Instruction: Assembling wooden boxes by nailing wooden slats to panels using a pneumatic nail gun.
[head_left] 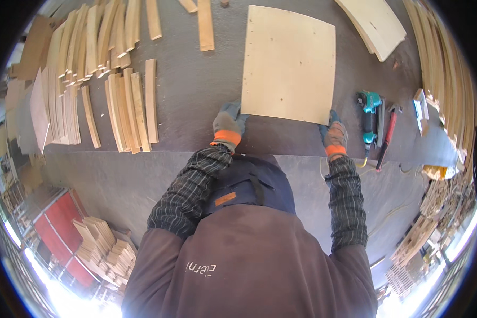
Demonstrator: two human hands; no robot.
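Note:
A square plywood panel [289, 69] lies before me on the dark workbench [191, 100], small marks dotted along its left and right edges. Both hands wear grey gloves with orange cuffs. At the panel's near left corner, my left hand [229, 126] is closed on the edge. My right hand [334, 134] grips the near right corner, its fingers along the side. What the fingers do beneath the board is hidden. To the right of that hand lie a teal nail gun [369, 114] with a hose and a red-handled hammer [389, 130].
Wooden strips [124, 108] lie in rows on the left, beside stacked thin panels [61, 114]. More plywood sheets [373, 26] sit at the far right, near long strips [445, 63]. A small box [421, 112] stands right of the hammer. Behind me, wood pieces [103, 246] are piled.

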